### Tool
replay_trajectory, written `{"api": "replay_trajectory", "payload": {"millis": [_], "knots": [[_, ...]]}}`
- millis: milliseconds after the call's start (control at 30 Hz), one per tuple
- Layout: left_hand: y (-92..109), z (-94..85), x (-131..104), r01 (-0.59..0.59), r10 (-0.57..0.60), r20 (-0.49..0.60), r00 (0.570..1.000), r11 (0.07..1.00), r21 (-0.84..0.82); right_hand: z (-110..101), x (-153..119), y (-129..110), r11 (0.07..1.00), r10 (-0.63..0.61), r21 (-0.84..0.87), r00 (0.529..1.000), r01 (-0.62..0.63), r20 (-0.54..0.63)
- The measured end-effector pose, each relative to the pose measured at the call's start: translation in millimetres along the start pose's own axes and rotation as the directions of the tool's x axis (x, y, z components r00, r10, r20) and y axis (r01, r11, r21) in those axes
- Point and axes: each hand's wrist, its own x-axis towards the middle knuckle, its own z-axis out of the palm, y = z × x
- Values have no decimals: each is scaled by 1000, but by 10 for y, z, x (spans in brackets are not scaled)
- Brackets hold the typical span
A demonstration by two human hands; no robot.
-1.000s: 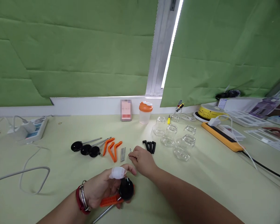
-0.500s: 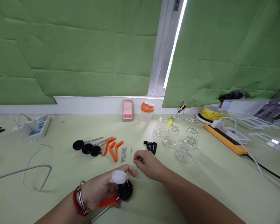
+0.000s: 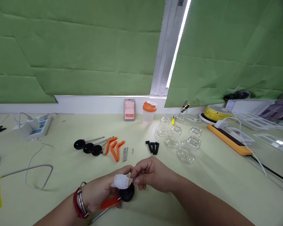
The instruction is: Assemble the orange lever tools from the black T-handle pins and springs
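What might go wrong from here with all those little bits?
The tiny piece pinched in the right hand could slip and get lost. The left hand holds the black round part and orange piece together, so one might shift. The loose tiny parts beyond the hands could get knocked.

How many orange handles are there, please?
4: three orange handles lie on the table, beside the metal pins; the fourth handle is in the left hand, partly covered.
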Motion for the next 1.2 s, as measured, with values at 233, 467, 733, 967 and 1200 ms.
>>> {"api": "replay_trajectory", "payload": {"millis": [233, 467, 733, 967, 1200], "knots": [[-25, -15, 9, -11, 12, -46, 999, 1000, 25, 95, 24, -32, 974, -200, -121, 977, 191, -69], [34, 52, -6, 8, -5, -66, 998, 999, 37, 162, 66, 29, 956, -218, -222, 971, 191, -103], [38, 72, 2, 23, -20, -70, 997, 999, 47, 170, 59, 18, 953, -192, -254, 978, 167, -80], [42, 72, 4, 34, -31, -71, 997, 998, 49, 157, 72, 32, 963, -157, -235, 985, 135, -77], [27, 61, 4, 22, -18, -67, 998, 998, 59, 147, 70, 32, 972, -156, -187, 986, 142, -60]]}}
